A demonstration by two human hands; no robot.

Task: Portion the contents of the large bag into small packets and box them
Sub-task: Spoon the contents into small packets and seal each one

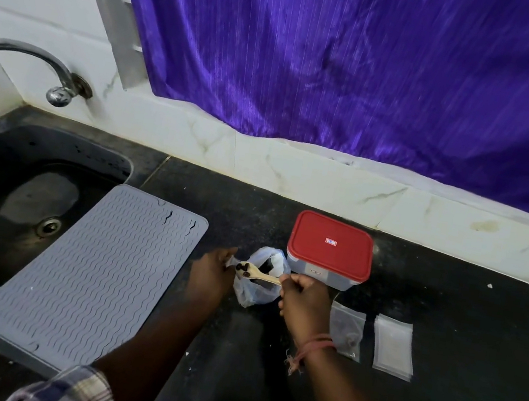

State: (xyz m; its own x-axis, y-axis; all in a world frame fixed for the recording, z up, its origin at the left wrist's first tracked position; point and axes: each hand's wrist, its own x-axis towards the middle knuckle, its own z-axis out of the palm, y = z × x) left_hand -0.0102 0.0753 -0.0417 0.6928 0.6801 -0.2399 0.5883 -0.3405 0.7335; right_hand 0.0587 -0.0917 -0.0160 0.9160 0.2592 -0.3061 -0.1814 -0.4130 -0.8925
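Left hand (214, 270) pinches the rim of the large bag (259, 281), holding its mouth open for scooping. Right hand (301, 298) is curled round a wooden spoon (257, 272) — a few dark pieces sit in its bowl over the bag's edge. Bag stands on the black tabletop (443, 332), just in front of the red-lidded box (330, 249), lid on. Small packets (394, 347) lie right of the right hand, within reach — one packet (346, 331) seems partly filled.

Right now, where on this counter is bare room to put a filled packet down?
Bare counter lies right of the red-lidded box and beyond the flat packets. The grey mat is bare too. It is crowded around the large bag, between both hands.
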